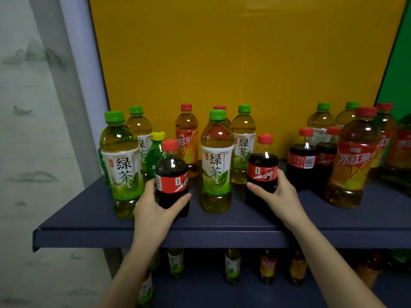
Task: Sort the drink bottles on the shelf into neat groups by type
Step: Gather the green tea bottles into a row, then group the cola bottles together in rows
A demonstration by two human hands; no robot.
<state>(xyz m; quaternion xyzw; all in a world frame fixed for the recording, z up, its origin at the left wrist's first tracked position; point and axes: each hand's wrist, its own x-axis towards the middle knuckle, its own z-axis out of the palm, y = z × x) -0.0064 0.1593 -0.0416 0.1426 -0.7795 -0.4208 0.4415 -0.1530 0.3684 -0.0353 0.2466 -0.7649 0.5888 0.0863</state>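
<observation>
Mixed drink bottles stand on a dark blue shelf (pixel 93 221). My left hand (pixel 153 210) grips a red-capped cola bottle (pixel 171 174) near the front left. My right hand (pixel 278 194) wraps around a second cola bottle (pixel 262 165) at the middle. Between them stands a green tea bottle (pixel 216 161) with a green cap. Another green tea bottle (pixel 121 161) is at the far left, with a small green soda bottle (pixel 155 152) behind it. Two colas (pixel 302 156) and an iced red tea bottle (pixel 353 161) stand at the right.
More green tea and iced red tea bottles line the back against a yellow panel (pixel 233 52). A green panel (pixel 398 70) is at the right. A lower shelf holds several bottles (pixel 232 265). A grey post (pixel 75 85) borders the shelf's left side.
</observation>
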